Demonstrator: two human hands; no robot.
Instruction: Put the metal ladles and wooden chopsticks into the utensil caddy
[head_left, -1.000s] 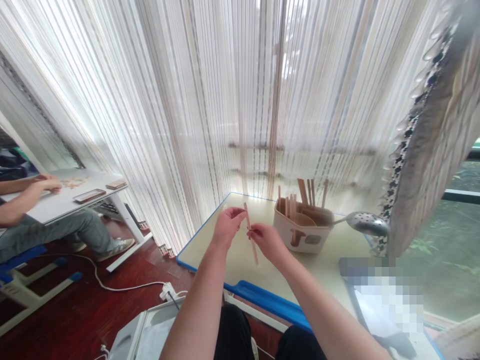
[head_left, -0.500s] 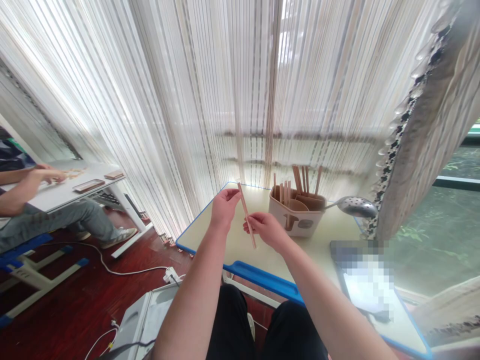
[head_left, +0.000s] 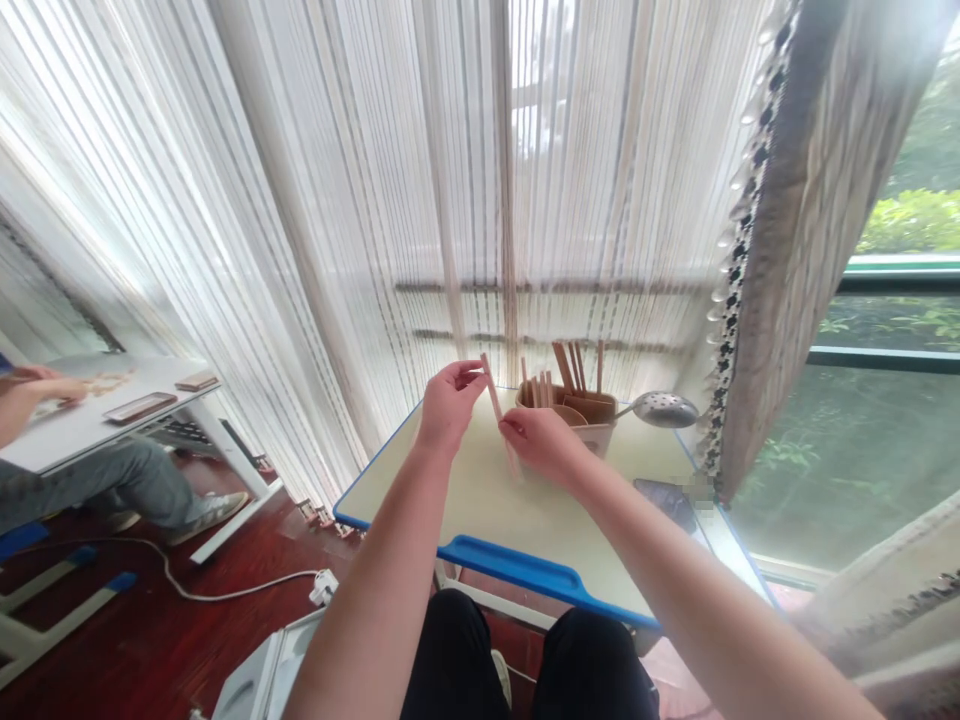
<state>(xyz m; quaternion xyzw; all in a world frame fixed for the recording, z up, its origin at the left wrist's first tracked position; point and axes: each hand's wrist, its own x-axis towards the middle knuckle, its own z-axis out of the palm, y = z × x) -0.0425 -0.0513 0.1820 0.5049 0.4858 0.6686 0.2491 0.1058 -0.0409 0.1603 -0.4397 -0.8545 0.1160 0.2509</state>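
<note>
Light wooden chopsticks [head_left: 492, 388] slant over the table, held by both hands; I cannot tell how many sticks are in the bundle. Near their upper end, my left hand [head_left: 448, 402] pinches them between thumb and fingers. Lower down, my right hand [head_left: 541, 436] is closed on the same chopsticks, and their bottom end shows blurred below it. Just behind the right hand stands a beige utensil holder [head_left: 602, 440], partly hidden by that hand. Several more chopsticks [head_left: 570, 368] stand upright in it. A metal slotted spoon [head_left: 664, 409] sticks out from its right side.
The cream table [head_left: 480, 510] has a blue edge and a blue front tray [head_left: 510, 568]. A dark flat device [head_left: 666, 503] lies on its right side. Sheer curtains [head_left: 360, 200] hang behind. At left, another person's hand [head_left: 64, 390] works over a white table [head_left: 75, 440].
The view has swung right and up, so the tables and the holder appear farther left and lower. Both hands keep hold of the chopsticks, and my right hand now covers more of the holder.
</note>
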